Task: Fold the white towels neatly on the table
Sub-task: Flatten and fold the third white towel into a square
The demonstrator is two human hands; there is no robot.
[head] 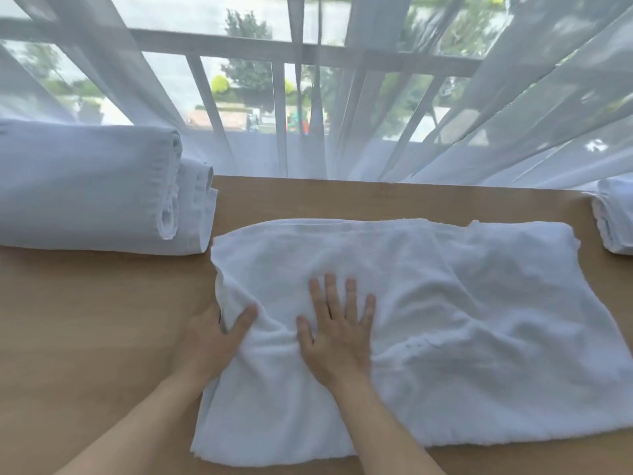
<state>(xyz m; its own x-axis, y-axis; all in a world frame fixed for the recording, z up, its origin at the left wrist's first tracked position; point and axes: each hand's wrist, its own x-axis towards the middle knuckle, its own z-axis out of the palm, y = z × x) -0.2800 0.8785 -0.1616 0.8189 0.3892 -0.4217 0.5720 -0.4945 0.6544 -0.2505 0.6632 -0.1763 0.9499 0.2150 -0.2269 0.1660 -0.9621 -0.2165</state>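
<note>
**Mid-fold: one hand pins, the other grabs the edge**

So the white towel (428, 320) being worked on lies spread across the middle of the desk (85, 320), already doubled over by the look of it, with its left side still rumpled.

The right hand (337, 332) lies flat on the towel, fingers straight and fanned out, no grip at all, just pressing. My guess is that it's there as an anchor so the cloth doesn't slide while the other side gets pulled.

The left hand (214, 341) is at the towel's left edge, thumb on top of the fabric and the fingers tucked under it out of sight, so its grip looks like a pinch on that edge. Probably about to lift it over or tug it straight.

A stack of folded towels (89, 186) sits at the far left of the desk, and another folded towel (615, 214) peeks in at the far right, both well apart from the hands. Seems like finished ones get parked out of the way. A sheer curtain (445, 114) hangs right behind the desk.
</note>
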